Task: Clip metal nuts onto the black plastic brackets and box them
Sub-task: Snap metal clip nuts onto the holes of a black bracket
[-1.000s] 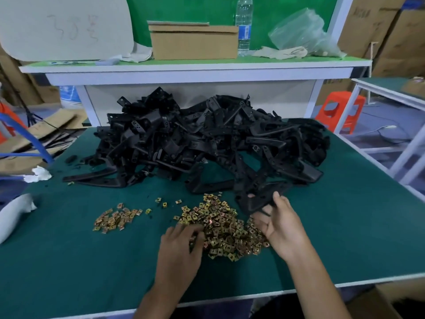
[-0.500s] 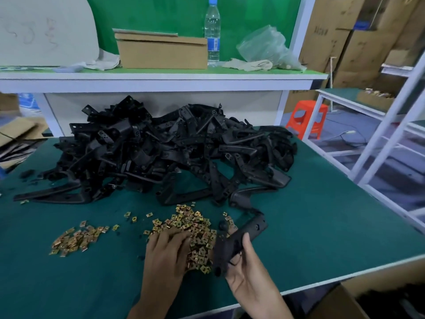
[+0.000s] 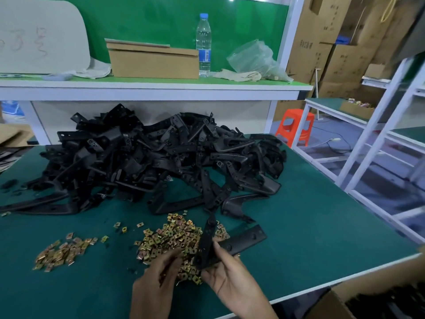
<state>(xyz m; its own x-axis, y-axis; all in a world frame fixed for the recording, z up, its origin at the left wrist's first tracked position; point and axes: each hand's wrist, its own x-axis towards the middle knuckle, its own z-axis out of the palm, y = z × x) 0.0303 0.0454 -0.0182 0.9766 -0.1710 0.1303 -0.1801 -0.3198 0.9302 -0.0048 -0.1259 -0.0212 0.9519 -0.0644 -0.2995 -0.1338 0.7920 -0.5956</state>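
1. You are gripping one black bracket in your right hand, thumb and fingers curled round its bend, so it is sitting just above the near edge of the nut heap.
2. Your left hand is reaching into that heap with its fingers bent towards the thumb; whether a nut is already pinched there I cannot tell.
3. You are probably picking the clip now, so single out one nut rather than a clump, since they are lying tangled and overlapping.
4. Turn the bracket so a holed end is pointing at your left hand, then slide the nut on squarely; pushed on crooked, it is likely to sit off the hole.
5. The bracket pile is lying behind the nuts, well apart from your hands, and a smaller nut heap is lying off to the left.
6. Everything is resting on a green mat; loose nuts are straying between the two heaps.
7. An open carton is showing below the table's right corner, with dark parts blurred inside.
8. A shelf behind is carrying a cardboard box, a water bottle and a plastic bag; an orange stool is standing on the floor to the right.
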